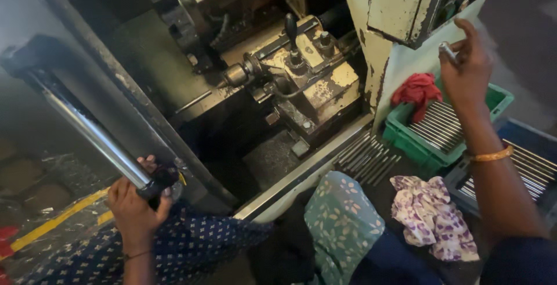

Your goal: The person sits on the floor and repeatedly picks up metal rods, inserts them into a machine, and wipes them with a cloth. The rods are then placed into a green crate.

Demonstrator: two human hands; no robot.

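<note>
While the left hand (136,206) grips the lever's black handle (155,183) at lower left, the right hand (467,70) pinches a small metal rod (448,50) at upper right. That thin rod looks liable to slip from so light a fingertip hold.

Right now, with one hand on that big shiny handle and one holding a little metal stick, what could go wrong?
1. The right hand pinches a small metal rod only at the fingertips; it might slip and drop among the rods in the green crate.
2. The left hand has its grip on the long lever; the loose patterned cloth hangs near the machine's edge and could snag.
3. Loose rods on the ledge could roll off.
</note>
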